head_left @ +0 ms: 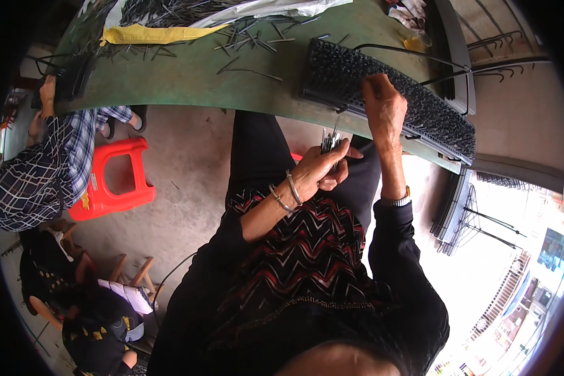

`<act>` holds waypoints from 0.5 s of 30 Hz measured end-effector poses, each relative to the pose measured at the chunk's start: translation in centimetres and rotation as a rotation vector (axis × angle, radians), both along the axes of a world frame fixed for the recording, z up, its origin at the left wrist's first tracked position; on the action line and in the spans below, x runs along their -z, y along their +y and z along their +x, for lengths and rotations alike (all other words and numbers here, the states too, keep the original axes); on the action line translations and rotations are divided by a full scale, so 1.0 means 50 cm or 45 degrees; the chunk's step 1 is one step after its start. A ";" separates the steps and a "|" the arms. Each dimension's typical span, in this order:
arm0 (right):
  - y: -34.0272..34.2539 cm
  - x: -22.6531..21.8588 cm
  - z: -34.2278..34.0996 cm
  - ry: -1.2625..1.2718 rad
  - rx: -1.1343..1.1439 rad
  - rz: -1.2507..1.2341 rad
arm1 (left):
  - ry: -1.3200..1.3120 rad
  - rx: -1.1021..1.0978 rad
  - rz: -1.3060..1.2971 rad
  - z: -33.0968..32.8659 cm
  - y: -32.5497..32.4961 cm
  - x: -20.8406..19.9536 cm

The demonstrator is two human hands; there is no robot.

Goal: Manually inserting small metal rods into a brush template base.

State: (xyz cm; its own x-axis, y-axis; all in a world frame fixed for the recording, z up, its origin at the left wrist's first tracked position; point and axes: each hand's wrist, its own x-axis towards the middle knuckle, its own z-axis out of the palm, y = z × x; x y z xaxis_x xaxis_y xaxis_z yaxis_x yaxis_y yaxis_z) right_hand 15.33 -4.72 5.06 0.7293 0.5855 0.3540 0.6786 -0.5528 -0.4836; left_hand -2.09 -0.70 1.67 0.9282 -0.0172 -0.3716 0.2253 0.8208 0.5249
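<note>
A bundle of thin, short metal strips (330,140) stands up out of my left hand (323,168), whose fingers are wrapped round it above my lap. My right hand (385,106) is over a long black rack (335,70), its fingers bent and pinched together at the rack's upper face. Anything between those fingertips is too small or hidden to make out. Rows of small dark upright pieces cover the rack's face. The rack lies slanted along the near edge of the green table (169,81), and black wire rods (413,53) rise from it.
Loose dark strips (247,39) are scattered on the table beside a white and yellow sack (163,32) heaped with more. A small yellowish cup (418,42) sits at the far right. On the left are a red stool (114,182) and a person in checked clothing (44,163) at the table.
</note>
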 end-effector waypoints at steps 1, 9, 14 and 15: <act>-0.001 -0.001 0.000 0.070 0.004 0.012 | -0.008 0.010 -0.014 0.000 0.000 0.001; 0.002 0.018 0.000 0.076 -0.010 0.039 | 0.000 0.000 0.006 -0.001 -0.002 0.002; 0.008 0.024 -0.017 -0.176 0.006 -0.066 | 0.013 0.001 -0.012 -0.003 0.000 0.001; 0.006 0.027 -0.016 -0.207 0.012 -0.059 | 0.007 -0.003 -0.005 -0.003 0.001 0.000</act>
State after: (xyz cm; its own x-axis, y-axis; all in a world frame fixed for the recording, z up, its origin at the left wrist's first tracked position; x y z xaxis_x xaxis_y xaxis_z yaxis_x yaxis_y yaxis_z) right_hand 14.55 -4.40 3.71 0.6701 0.5973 0.4406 0.7405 -0.5789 -0.3415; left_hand -2.24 -0.67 1.64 0.9262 -0.0166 -0.3766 0.2263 0.8235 0.5203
